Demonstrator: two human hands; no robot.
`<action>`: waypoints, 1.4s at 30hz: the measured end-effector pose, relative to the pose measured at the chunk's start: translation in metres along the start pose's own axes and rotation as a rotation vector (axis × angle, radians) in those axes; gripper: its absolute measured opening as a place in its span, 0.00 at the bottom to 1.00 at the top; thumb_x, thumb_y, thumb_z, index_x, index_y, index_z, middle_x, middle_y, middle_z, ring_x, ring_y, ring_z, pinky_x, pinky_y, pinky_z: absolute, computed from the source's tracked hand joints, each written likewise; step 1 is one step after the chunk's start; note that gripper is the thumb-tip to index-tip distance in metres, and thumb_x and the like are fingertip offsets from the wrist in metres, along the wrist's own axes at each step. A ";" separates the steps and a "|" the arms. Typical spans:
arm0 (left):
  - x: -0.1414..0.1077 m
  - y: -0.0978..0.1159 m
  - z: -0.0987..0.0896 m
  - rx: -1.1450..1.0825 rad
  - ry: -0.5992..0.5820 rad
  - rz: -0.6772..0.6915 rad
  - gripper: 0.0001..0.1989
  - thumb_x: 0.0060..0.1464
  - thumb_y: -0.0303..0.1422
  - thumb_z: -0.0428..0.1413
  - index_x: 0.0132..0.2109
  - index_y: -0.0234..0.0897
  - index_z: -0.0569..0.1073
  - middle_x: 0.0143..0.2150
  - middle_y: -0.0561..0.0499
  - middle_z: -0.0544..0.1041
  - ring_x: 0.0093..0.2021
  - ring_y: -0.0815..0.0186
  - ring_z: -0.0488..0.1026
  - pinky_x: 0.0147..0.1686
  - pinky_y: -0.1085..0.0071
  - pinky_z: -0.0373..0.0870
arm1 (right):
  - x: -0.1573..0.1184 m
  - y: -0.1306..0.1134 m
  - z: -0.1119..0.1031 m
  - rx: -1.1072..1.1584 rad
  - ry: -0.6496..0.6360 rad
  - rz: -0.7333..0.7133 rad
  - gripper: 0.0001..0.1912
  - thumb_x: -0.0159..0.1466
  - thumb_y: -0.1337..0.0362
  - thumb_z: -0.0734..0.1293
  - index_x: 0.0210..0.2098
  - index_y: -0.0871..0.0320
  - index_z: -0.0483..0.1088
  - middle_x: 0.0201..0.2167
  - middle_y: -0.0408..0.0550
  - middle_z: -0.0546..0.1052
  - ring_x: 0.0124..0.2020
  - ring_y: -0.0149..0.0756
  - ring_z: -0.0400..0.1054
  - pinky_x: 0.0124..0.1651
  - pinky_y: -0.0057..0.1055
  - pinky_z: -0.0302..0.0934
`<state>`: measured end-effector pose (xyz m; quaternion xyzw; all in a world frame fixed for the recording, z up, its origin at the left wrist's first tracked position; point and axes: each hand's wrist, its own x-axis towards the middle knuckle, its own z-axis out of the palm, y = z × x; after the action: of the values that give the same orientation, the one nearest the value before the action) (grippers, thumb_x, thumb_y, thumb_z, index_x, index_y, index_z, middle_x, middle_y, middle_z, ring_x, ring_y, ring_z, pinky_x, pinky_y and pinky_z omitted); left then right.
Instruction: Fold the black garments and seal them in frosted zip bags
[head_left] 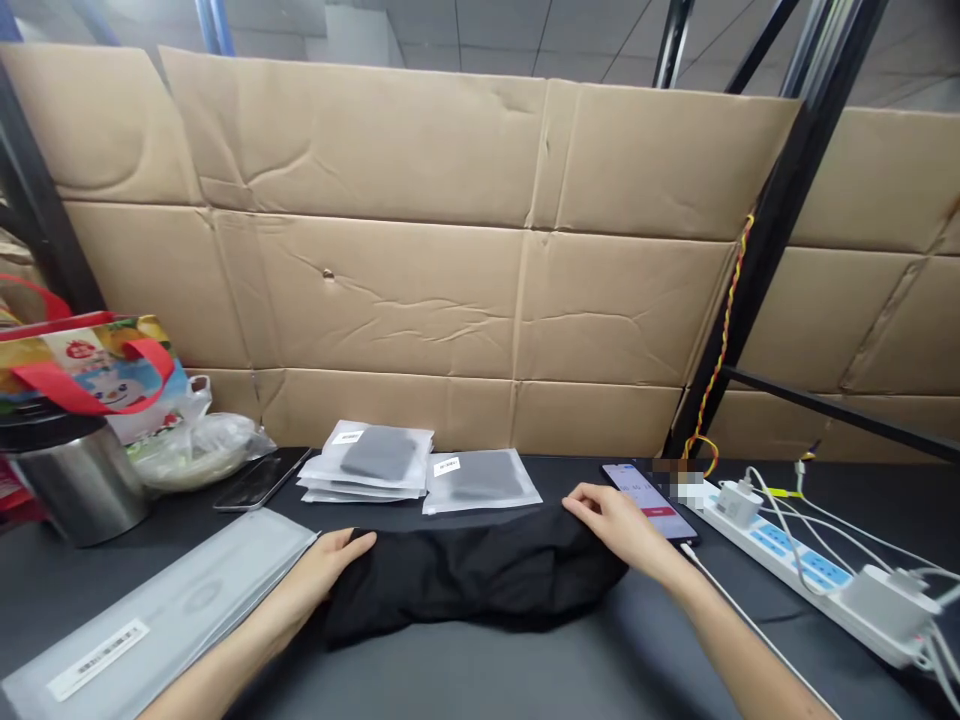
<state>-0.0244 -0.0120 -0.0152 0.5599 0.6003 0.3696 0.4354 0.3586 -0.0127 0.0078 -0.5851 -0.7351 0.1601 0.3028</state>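
The dark tabletop [480, 670] is carrying a black garment [472, 580], clear plastic bags [367, 465] (gray folds showing through), a smartphone [649, 497], a steel flask [75, 490] and a white power strip [780, 555].

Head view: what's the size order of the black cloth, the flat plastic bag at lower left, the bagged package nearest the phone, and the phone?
Largest: the flat plastic bag and the black cloth look alike, and nearness to the camera makes ranking them unsure.
Next: the bagged package.
Smallest: the phone.
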 end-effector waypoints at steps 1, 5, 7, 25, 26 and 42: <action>0.001 -0.002 -0.001 0.017 -0.011 0.023 0.19 0.48 0.51 0.57 0.33 0.39 0.75 0.32 0.49 0.81 0.38 0.50 0.78 0.32 0.63 0.75 | 0.002 0.004 0.004 -0.022 0.039 0.012 0.15 0.65 0.56 0.57 0.29 0.55 0.69 0.26 0.44 0.75 0.31 0.40 0.70 0.36 0.33 0.61; -0.002 -0.011 -0.009 0.272 0.124 0.291 0.23 0.54 0.48 0.52 0.52 0.39 0.70 0.50 0.45 0.77 0.51 0.49 0.73 0.47 0.57 0.72 | -0.004 0.003 0.018 -0.078 0.162 -0.013 0.12 0.66 0.57 0.57 0.37 0.56 0.68 0.35 0.49 0.76 0.40 0.43 0.70 0.45 0.38 0.61; -0.009 -0.011 -0.009 0.548 0.248 0.552 0.23 0.58 0.44 0.50 0.58 0.41 0.65 0.60 0.46 0.68 0.61 0.49 0.63 0.57 0.51 0.61 | -0.014 -0.014 0.023 -0.087 0.175 -0.090 0.13 0.68 0.57 0.56 0.42 0.55 0.69 0.43 0.50 0.75 0.47 0.42 0.68 0.52 0.39 0.59; -0.017 -0.038 -0.010 1.125 -0.100 0.810 0.29 0.66 0.41 0.45 0.68 0.53 0.42 0.69 0.55 0.51 0.67 0.54 0.50 0.60 0.51 0.57 | -0.015 0.033 0.036 -0.226 0.021 -0.179 0.15 0.69 0.52 0.56 0.36 0.52 0.69 0.34 0.45 0.74 0.40 0.41 0.68 0.45 0.37 0.63; -0.017 -0.039 -0.009 1.124 -0.097 0.819 0.29 0.66 0.41 0.45 0.68 0.53 0.42 0.69 0.55 0.51 0.67 0.54 0.51 0.60 0.51 0.58 | -0.014 0.034 0.036 -0.223 0.029 -0.168 0.16 0.68 0.51 0.56 0.33 0.53 0.69 0.32 0.44 0.73 0.39 0.40 0.68 0.44 0.36 0.63; 0.011 0.046 0.090 0.924 -0.530 1.043 0.24 0.69 0.41 0.39 0.68 0.48 0.48 0.68 0.53 0.54 0.68 0.60 0.47 0.66 0.54 0.44 | -0.035 -0.001 0.045 -0.248 -0.216 -0.307 0.26 0.72 0.54 0.49 0.66 0.52 0.49 0.66 0.45 0.55 0.67 0.36 0.45 0.68 0.43 0.40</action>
<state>0.0757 -0.0008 -0.0048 0.9685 0.2257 0.0908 0.0541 0.3338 -0.0413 -0.0350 -0.4787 -0.8577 0.0820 0.1689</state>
